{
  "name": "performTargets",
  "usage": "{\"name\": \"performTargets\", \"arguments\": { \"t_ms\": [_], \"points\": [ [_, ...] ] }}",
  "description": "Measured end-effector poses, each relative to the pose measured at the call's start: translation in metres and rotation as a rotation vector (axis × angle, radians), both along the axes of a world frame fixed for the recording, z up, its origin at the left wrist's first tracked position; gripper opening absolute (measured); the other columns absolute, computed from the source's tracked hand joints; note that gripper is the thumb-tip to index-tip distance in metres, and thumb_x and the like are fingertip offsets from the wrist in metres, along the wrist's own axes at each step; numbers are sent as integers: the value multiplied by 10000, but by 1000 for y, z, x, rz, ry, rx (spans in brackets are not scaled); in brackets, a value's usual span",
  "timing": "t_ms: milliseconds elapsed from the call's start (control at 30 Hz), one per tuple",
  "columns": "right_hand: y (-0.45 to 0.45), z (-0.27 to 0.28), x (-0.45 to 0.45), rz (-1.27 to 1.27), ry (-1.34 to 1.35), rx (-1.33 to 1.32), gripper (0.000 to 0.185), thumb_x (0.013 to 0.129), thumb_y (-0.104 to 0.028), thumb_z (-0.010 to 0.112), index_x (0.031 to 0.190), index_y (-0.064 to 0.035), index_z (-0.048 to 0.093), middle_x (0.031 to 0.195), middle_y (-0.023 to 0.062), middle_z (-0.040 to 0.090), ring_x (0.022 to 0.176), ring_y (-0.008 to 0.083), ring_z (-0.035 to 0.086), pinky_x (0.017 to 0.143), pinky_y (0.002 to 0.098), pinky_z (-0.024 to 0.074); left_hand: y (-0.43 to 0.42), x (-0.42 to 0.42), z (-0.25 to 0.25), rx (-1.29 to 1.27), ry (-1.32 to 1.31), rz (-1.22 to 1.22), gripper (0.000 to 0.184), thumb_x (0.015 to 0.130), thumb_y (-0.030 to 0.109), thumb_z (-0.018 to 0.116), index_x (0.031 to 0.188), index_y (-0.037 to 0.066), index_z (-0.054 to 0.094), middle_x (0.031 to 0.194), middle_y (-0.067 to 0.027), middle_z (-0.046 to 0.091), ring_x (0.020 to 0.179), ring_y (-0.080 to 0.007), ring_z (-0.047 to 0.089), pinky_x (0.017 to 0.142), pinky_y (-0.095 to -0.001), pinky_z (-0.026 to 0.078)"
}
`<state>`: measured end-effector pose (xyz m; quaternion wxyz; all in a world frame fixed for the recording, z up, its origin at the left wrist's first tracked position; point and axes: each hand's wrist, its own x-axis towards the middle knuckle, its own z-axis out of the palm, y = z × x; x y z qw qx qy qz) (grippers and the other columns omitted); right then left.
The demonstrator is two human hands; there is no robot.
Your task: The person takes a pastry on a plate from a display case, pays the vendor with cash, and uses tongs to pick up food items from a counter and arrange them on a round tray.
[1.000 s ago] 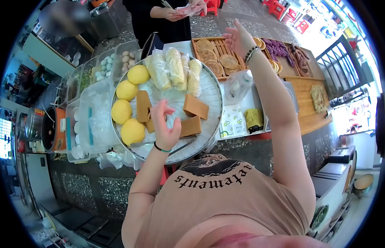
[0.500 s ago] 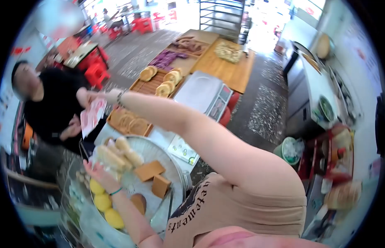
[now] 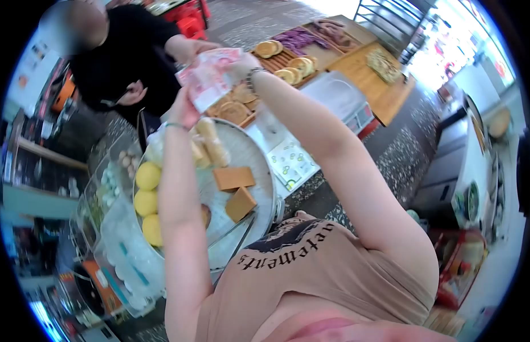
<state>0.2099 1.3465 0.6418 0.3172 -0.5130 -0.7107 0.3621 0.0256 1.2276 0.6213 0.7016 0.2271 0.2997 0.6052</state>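
Note:
Pinkish-red banknotes (image 3: 211, 74) are held up over the far edge of the round tray (image 3: 269, 188). My right hand (image 3: 240, 66), with a beaded bracelet, grips their right side. At their lower left, my left hand (image 3: 186, 108) closes on the edge of the notes. A person in black (image 3: 125, 48) reaches one hand (image 3: 192, 48) to the top of the notes. On the tray lie wrapped yellow rolls (image 3: 211, 142), brown blocks (image 3: 233, 178) and yellow domed buns (image 3: 145, 202), partly behind my left forearm.
Flat round breads (image 3: 233, 112) sit in a wooden tray beyond the round one. A scale (image 3: 339, 100) stands to the right, near a wooden board (image 3: 384, 100). Clear plastic bins (image 3: 119, 245) line the left. Metal tongs (image 3: 242, 228) rest across the tray's near side.
My right hand reached the person's banknotes, and my left hand rose from over the tray to take hold of them too. The view has swung left and partly back.

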Motion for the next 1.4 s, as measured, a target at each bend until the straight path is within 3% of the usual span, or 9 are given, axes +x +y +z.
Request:
{"name": "performTargets", "arguments": {
  "t_ms": [67, 500, 600, 700, 800, 967, 1033, 1200, 1400],
  "points": [
    [12, -24, 2, -10, 256, -77, 447, 651, -308, 761, 964, -5, 663, 948, 149, 682, 890, 221, 665, 753, 331, 531, 9, 17, 1, 54, -59, 13, 376, 923, 238, 521, 1248, 52, 482, 1203, -92, 575, 1142, -244, 538, 999, -424, 415],
    [-109, -15, 84, -200, 650, 283, 394, 824, -156, 650, 1146, 7, 491, 973, 94, 618, 891, 133, 590, 772, 274, 486, -42, 98, -3, 168, 62, 181, 280, 908, 69, 511, 1179, -2, 501, 1087, -91, 602, 967, -204, 611, 838, -356, 520],
    [-141, -3, 150, -73, 244, 435, 398, 853, -162, 619, 1180, 9, 468, 966, 79, 614, 895, 119, 584, 771, 267, 484, -90, 127, -3, 111, 206, 88, 299, 899, 49, 507, 1191, -15, 493, 1107, -87, 590, 982, -178, 597, 849, -325, 505],
    [-211, 24, 173, 98, 15, -182, 400, 863, -188, 603, 1191, -13, 457, 955, 103, 613, 876, 139, 597, 739, 272, 491, -125, 165, -9, 168, 411, -42, 337, 893, 9, 483, 1226, -36, 459, 1165, -79, 558, 1004, -124, 558, 833, -250, 470],
    [-251, -30, 203, 182, -99, 78, 623, 752, -346, 730, 1190, 2, 455, 950, 159, 594, 889, 244, 591, 795, 356, 476, -153, 203, -28, 250, 558, -50, 367, 906, 11, 481, 1267, -6, 420, 1178, -57, 541, 1025, -134, 539, 857, -256, 456],
    [-239, -53, 255, -211, 835, -186, 507, 879, -302, 609, 1227, 16, 422, 1037, 92, 559, 968, 169, 546, 860, 303, 449, -190, 253, -36, 182, 462, 39, 367, 915, 18, 462, 1278, 34, 414, 1167, -62, 545, 1011, -135, 551, 854, -273, 469],
    [-225, -29, 279, -331, 830, -170, 479, 924, -255, 526, 1308, -16, 367, 1124, 89, 533, 1018, 156, 524, 871, 287, 437, -188, 258, -47, 107, 243, 153, 366, 923, 38, 457, 1286, 50, 407, 1195, -74, 534, 1041, -166, 554, 878, -295, 470],
    [-235, 48, 286, 819, 541, -144, 697, 912, -180, 559, 1446, -44, 132, 952, 100, 649, 864, 143, 626, 768, 267, 494, -182, 280, -19, 130, 219, 316, 396, 947, 148, 430, 1329, 70, 359, 1199, -87, 525, 1049, -189, 544, 899, -348, 459],
    [-274, 101, 302, 801, 466, -371, 809, 886, -175, 548, 1450, -40, -16, 834, 123, 650, 618, 149, 640, 567, 256, 511, -153, 261, 15, 192, 61, 513, 469, 936, 303, 431, 1343, 82, 358, 1241, -95, 502, 1101, -219, 517, 976, -354, 401]
  ]
}}
